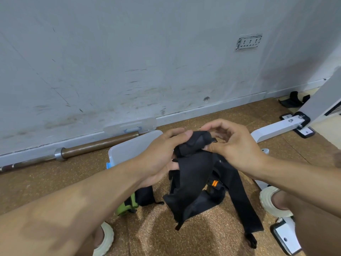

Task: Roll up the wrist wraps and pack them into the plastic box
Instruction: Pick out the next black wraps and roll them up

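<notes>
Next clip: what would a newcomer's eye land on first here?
Centre frame, the left hand and right hand grip a black wrist wrap, its loose strap hanging to the floor. Behind them stands the plastic box, and a barbell lies along the wall at left.

Cork-patterned brown floor (55, 183), meeting a grey wall. On it: barbell (73, 151) along the skirting; translucent plastic box (132, 146) with blue latch, beside the barbell's end; green-and-black roll (136, 200); loose black wraps (238, 196), one with an orange tag; white frame feet (287, 124); black straps (293, 100) near the wall.
</notes>
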{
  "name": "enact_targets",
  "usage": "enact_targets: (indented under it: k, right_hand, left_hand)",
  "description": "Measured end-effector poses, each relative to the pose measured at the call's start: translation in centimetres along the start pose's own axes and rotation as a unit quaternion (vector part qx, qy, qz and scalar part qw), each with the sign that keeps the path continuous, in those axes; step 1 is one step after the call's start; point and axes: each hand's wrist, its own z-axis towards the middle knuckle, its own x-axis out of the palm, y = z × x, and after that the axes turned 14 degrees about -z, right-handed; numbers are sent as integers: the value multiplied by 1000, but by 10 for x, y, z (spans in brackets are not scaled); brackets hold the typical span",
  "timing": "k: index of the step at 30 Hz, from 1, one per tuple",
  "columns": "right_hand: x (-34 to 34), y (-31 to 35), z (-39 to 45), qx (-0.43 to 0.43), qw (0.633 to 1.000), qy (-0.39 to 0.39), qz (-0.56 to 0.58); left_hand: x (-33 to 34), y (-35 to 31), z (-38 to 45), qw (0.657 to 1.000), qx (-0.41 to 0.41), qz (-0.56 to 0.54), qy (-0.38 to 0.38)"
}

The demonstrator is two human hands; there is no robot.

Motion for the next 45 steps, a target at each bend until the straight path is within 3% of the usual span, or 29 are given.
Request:
enact_targets:
  k: [11, 18, 26, 34, 45]
  right_hand:
    - [0, -2, 4, 114, 986, 46, 109]
    - [3, 5, 3, 118, 983, 73, 123]
    - [15, -1, -2, 133, 990, 13, 51]
    - [16, -2, -1, 155, 987, -46, 18]
    - [18, -8, 0, 154, 988, 19, -7]
  left_hand:
    - [-5, -3, 3, 996, 81, 23, -38]
    - [-7, -3, 5, 993, 98, 2, -71]
    - [-4, -6, 4, 990, 83, -93, -65]
    - [-3, -7, 4, 991, 78, -94, -60]
    - [-4, -8, 3, 992, 78, -62, -71]
